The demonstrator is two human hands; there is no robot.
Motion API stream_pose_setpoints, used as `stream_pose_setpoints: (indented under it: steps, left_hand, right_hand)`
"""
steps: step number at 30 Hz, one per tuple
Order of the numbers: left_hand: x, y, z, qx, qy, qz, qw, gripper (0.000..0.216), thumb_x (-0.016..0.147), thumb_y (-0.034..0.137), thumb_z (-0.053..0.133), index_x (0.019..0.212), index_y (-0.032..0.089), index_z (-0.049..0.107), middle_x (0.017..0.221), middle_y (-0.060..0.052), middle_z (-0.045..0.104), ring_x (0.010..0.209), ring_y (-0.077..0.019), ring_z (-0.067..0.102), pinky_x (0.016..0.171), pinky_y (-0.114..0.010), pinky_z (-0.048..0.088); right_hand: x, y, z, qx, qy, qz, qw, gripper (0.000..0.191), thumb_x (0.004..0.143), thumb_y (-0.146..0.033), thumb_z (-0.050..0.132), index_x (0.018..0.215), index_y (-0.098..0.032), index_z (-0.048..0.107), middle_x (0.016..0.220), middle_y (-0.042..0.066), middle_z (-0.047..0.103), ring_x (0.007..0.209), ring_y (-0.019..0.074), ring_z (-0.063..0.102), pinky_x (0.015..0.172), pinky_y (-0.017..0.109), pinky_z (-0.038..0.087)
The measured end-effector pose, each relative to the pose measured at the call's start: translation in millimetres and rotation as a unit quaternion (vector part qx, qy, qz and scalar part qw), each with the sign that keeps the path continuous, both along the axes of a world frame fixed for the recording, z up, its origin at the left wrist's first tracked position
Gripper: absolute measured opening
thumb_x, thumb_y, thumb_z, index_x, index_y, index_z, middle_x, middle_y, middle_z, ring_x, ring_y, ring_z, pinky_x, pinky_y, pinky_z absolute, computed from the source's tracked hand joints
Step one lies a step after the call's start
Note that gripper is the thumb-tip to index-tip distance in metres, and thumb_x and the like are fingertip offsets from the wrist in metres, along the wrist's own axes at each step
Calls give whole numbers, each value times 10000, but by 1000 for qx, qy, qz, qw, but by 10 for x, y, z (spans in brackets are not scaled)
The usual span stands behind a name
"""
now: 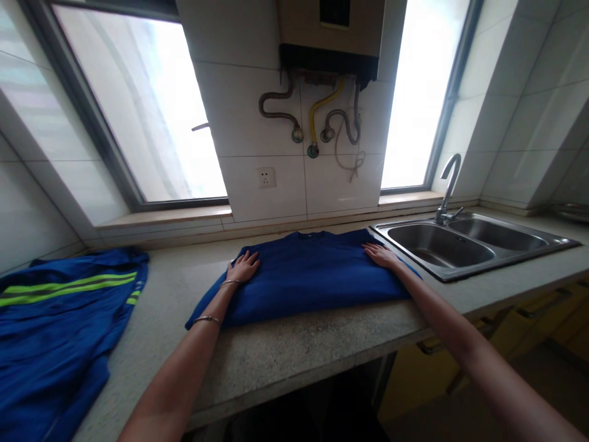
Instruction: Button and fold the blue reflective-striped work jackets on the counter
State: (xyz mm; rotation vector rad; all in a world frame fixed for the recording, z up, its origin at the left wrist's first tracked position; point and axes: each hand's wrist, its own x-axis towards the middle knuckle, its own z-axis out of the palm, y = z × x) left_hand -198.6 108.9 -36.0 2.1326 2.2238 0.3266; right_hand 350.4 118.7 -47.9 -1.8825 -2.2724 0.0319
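Note:
A plain blue shirt [308, 270] lies on the countertop in front of me, its neckline toward the wall and its lower part folded up near the counter's front. My left hand [243, 267] rests flat on the shirt's left shoulder area, fingers spread. On the right shoulder area, my right hand [381, 255] lies flat with its fingers stretched out. Neither hand grips the cloth. The sleeves' ends are partly hidden under my arms.
A blue garment with yellow-green stripes [69, 319] lies on the left of the counter [271, 356]. A double steel sink [442, 270] with a faucet [446, 190] is set in at the right. Above hang a water heater [331, 37] and its pipes. Yellow cabinets [414, 387] stand below.

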Motion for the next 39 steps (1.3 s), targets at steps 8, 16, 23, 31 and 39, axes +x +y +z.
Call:
stream_pose_setpoints:
  steps: [8,16,23,31,39]
  left_hand:
    - [-259,-43,14,6,-31,-51,998,527,898,363,373,1399,217,446,1514,-27,303,1377,-178,311,1115,-294,258]
    - [19,-282,271,28,47,-3,998,433,878,230,365,1236,158,597,1273,-126,594,1140,-258,574,985,-348,405]
    - [1467,-852,229,79,60,-137,986,579,945,470,272,1327,102,501,1391,-216,448,1304,-303,407,1046,-399,330]
    - [1499,-1362,194,14,66,-411,909,516,968,516,184,1470,405,230,1551,14,213,1419,-264,188,1131,-485,135]
    - [-139,-994,39,30,22,-107,994,494,960,435,280,1441,347,348,1513,29,318,1392,-214,269,1125,-377,204]
  right_hand:
    - [245,41,12,28,192,-31,980,416,958,-370,354,1219,-208,635,1220,26,642,1114,184,594,952,268,426]
    - [305,47,13,83,170,-111,976,349,909,-383,440,1009,-218,730,974,37,727,918,192,659,789,243,447]
    - [197,-42,60,95,86,-129,983,362,915,-431,430,1013,-246,726,951,48,725,897,207,657,741,239,429]
    - [257,-95,52,93,85,-110,986,340,922,-400,432,1047,-256,714,1040,32,712,974,196,642,805,236,427]
    - [219,-133,21,101,47,-117,987,360,928,-403,418,1034,-237,720,1006,63,717,950,222,651,785,256,434]
